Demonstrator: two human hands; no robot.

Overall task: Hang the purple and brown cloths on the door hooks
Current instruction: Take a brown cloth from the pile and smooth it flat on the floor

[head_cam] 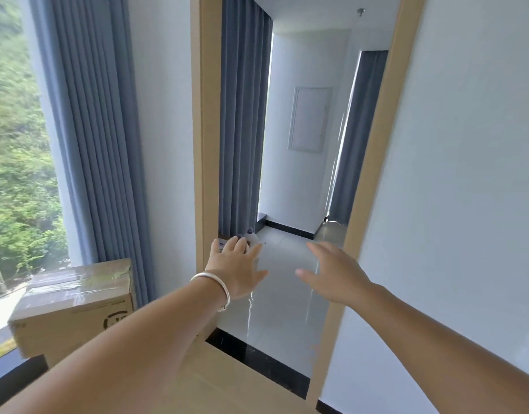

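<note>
Blue-grey pleated curtain (104,138). Pale tan door frame (205,130). White walls (466,174). Light grey glossy floor tiles (287,294), black threshold strip (257,363). Brown cardboard box (75,306), dark round print. Silver bracelet (218,285). Green foliage (15,144) outside.

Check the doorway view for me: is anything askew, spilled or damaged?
Nothing looks spilled or broken. Oddly for the job, no cloths or hooks are in view: left hand and right hand are open and hold nothing. A taped cardboard box stands by the curtain.
</note>
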